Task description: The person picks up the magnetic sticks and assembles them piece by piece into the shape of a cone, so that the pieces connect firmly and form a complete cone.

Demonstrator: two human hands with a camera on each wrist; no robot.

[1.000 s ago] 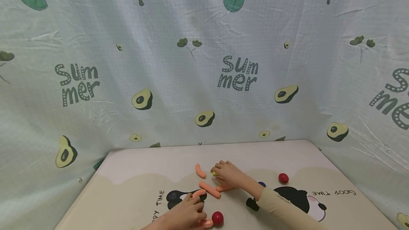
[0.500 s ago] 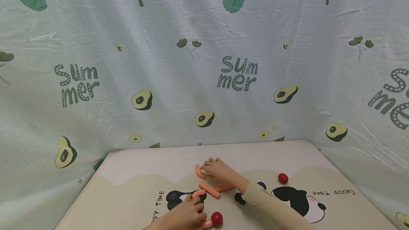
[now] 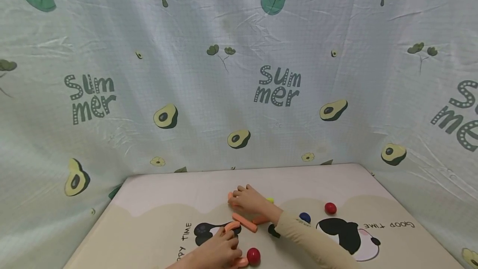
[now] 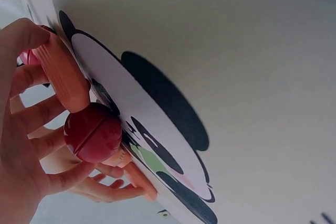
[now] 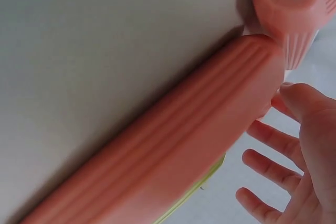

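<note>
My left hand grips an orange magnetic stick between thumb and fingers. Under the palm, at that stick's end, sits a dark red ball, hidden from the head view. A second red ball lies at the stick's other end. From beneath the left fingers a curved orange stick points away. My right hand, farther back, pinches another curved orange stick, mostly covered by the fingers. Its remaining fingers are spread in the right wrist view. A straight orange stick lies between the hands.
Another orange stick lies below the right wrist. A yellow piece shows behind that wrist. A blue ball and a red ball lie to the right on the printed table. A patterned curtain hangs behind.
My right hand has moved left from the yellow piece to the curved orange stick at the back. The yellow piece now shows farther right. The left hand has stayed in place.
</note>
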